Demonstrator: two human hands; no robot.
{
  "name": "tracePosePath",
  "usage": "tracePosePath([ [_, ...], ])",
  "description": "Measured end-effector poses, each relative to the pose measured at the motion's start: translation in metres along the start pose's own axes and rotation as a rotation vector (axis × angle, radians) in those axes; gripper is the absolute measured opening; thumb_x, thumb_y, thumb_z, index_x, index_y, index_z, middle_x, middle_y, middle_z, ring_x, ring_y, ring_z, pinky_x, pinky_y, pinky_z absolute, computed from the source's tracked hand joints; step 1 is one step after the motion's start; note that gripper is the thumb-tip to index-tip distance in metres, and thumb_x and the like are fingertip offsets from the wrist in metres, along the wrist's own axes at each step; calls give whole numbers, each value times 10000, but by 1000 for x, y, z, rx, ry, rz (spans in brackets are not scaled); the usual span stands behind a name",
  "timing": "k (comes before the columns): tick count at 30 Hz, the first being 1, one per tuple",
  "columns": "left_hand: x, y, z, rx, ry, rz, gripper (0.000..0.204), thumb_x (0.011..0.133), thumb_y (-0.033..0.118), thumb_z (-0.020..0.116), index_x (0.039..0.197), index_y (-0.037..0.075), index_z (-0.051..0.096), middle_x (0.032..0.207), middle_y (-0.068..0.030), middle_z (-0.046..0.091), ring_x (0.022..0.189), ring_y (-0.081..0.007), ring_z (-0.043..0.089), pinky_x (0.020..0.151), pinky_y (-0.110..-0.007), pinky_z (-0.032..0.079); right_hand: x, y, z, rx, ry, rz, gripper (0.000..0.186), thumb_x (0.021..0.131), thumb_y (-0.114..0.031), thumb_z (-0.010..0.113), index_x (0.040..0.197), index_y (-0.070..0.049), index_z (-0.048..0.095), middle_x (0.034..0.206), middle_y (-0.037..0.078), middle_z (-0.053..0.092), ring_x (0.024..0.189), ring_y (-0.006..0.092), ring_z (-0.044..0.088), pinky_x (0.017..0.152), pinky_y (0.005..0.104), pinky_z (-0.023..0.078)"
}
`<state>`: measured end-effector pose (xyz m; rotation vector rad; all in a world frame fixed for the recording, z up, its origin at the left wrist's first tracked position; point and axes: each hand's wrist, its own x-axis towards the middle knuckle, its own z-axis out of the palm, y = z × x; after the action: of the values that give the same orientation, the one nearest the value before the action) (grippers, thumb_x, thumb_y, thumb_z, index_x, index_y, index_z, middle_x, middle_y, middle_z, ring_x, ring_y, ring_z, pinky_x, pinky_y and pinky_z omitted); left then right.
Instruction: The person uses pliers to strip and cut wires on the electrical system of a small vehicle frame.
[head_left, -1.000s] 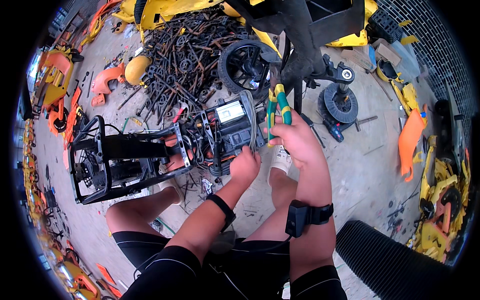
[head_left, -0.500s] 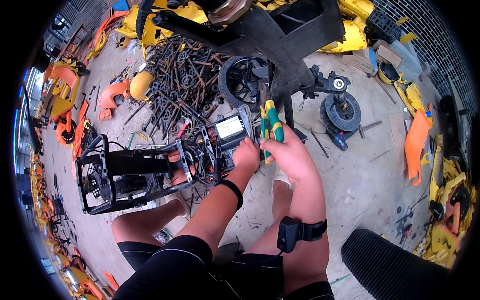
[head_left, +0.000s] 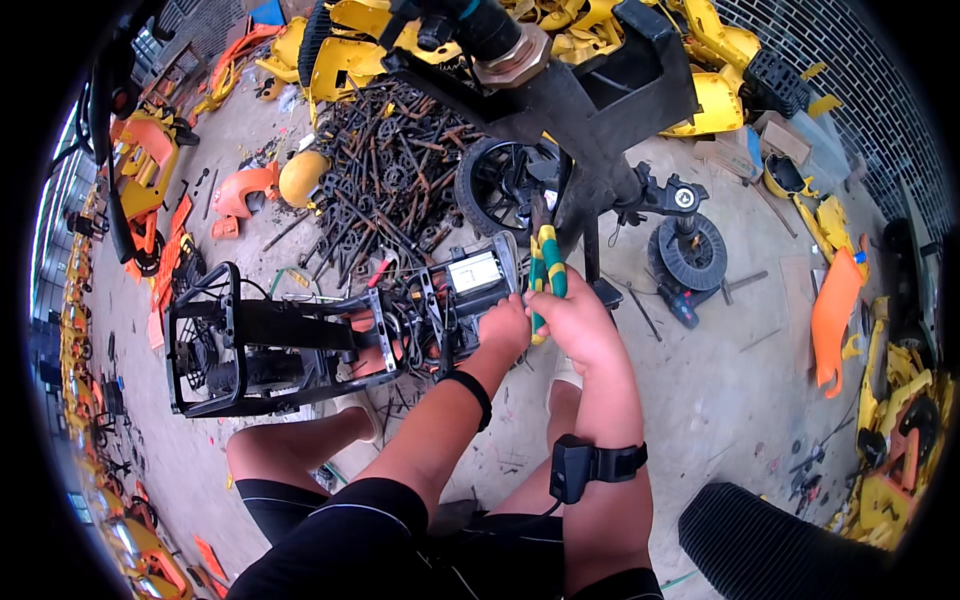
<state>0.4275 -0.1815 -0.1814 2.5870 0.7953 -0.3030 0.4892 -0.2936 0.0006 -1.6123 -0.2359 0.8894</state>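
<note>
Head view: person seated on the concrete floor (head_left: 720,400), knees up, black metal frame assembly (head_left: 290,340) lying across in front of the legs. Right hand (head_left: 575,320) is clenched around green-and-yellow-handled pliers (head_left: 545,270), handles pointing up, jaws hidden behind the fist and the frame end. Left hand (head_left: 503,328) is pressed against the near end of the frame, right next to the wire bundle (head_left: 420,320) and the silver box module (head_left: 475,272); can't tell if it's gripping anything. Both hands touching or nearly so. Black wristband on the left wrist, black strapped device (head_left: 590,465) on the right forearm. Behind the frame: pile of dark rusty metal rods (head_left: 380,190), a black wheel (head_left: 495,185), another wheel on a stand (head_left: 690,245). Yellow and orange plastic shells lie around the edges.
</note>
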Motion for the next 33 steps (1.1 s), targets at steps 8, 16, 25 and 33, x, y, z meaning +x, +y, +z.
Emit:
tracePosePath([
  [8,10,-1,14,96,24,-45,371,991,378,551,1129,35,572,1076,-173,689,988,-345,707,818,-450,576,8,9,4,-106,117,-65,383,930,-127,645,1287,-19,557,985,56,654,857,152,658,675,317,515],
  [16,13,1,7,45,20,-110,384,971,391,572,1098,28,577,1060,-169,698,980,-353,714,823,-463,576,3,7,3,-246,139,-63,428,922,-134,668,1303,12,541,1015,94,680,888,183,674,788,331,527],
  [25,16,-6,-13,-148,-9,-136,399,905,367,596,1037,-6,643,1019,-246,724,967,-386,719,852,-461,571,4,3,-5,44,28,15,468,922,-165,671,1322,30,526,989,128,684,891,220,666,821,359,519],
  [33,46,-29,-20,-961,-81,-309,296,915,292,668,1012,13,692,893,-128,728,771,-249,708,722,-371,573,3,-3,-5,58,-1,46,367,934,-172,681,1253,-29,567,993,31,671,860,128,678,642,268,481],
])
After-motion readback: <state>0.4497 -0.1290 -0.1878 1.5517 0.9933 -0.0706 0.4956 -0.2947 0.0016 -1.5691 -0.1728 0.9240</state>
